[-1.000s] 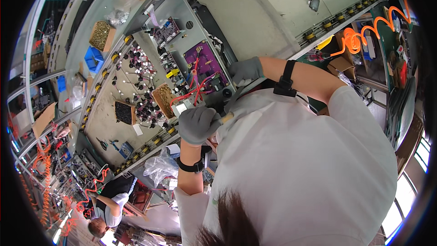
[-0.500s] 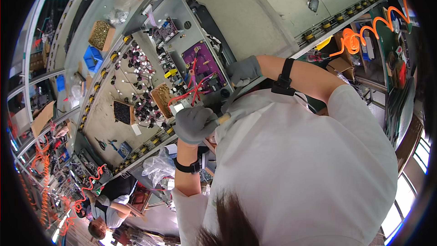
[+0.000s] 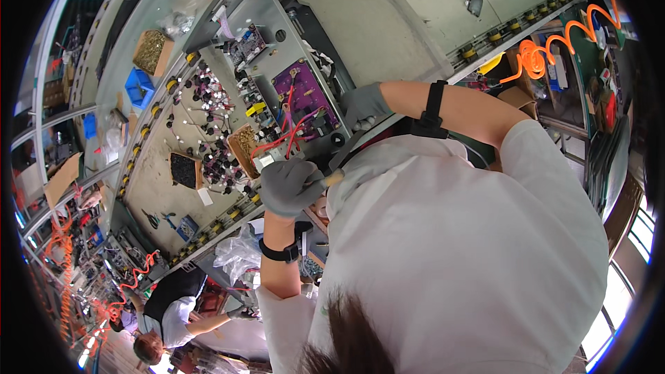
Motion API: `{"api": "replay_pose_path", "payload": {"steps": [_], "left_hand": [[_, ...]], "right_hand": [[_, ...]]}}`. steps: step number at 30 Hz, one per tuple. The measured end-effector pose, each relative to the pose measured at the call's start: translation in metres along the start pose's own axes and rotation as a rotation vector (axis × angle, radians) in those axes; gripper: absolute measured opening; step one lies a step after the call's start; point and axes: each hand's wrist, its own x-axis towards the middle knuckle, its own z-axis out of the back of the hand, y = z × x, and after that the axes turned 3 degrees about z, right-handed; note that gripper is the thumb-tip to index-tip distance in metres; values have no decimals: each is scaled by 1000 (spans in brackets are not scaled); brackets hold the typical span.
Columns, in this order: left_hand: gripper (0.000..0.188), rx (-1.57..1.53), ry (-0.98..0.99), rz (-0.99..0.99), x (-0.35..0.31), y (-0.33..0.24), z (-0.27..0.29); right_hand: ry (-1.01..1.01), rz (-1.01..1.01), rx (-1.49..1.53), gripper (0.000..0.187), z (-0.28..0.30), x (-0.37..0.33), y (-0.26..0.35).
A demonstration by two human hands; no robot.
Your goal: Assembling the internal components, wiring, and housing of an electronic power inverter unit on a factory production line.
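A grey sheet-metal chassis (image 3: 260, 62) lies on the bench in front of me, carrying a purple circuit board (image 3: 302, 93), a smaller board (image 3: 248, 47) and red wires (image 3: 291, 140). My right hand (image 3: 365, 105), in a grey glove, curls its fingers over the chassis's right-hand edge. At the near left corner, my left hand (image 3: 287, 188), also gloved, is closed in a fist beside a white connector block (image 3: 264, 161). A small tan piece (image 3: 335, 178) shows next to its fingers; what the fist holds is hidden.
Left of the chassis lie many small wired parts (image 3: 208, 97), a box of brass-coloured pieces (image 3: 244, 147) and a box of black pieces (image 3: 185, 170). A roller rail (image 3: 225, 220) edges the bench. An orange coiled hose (image 3: 532, 61) hangs right. A co-worker (image 3: 163, 318) is at lower left.
The chassis and both my hands have shifted slightly left. The red wires sit a little differently. At lower left, the co-worker's arm now reaches out to the right.
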Motion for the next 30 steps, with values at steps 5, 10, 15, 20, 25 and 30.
{"api": "replay_pose_path", "payload": {"steps": [5,10,15,20,25,30], "left_hand": [[21,-32,-23,10,1,-3,1],[21,30,-31,-128,2,0,0],[21,36,-30,-13,-2,0,-4],[22,16,-22,28,-4,1,-4],[21,22,-21,-14,-2,1,-4],[19,3,-67,-39,3,-2,-1]], "right_hand": [[-217,169,-288,17,-8,-30,2],[-268,461,-428,25,-9,-29,-9],[-214,401,-417,23,0,-21,-9],[-206,325,-527,23,-11,-20,5],[-438,282,-720,25,-20,-30,14],[-229,392,-442,24,-14,-46,0]]}}
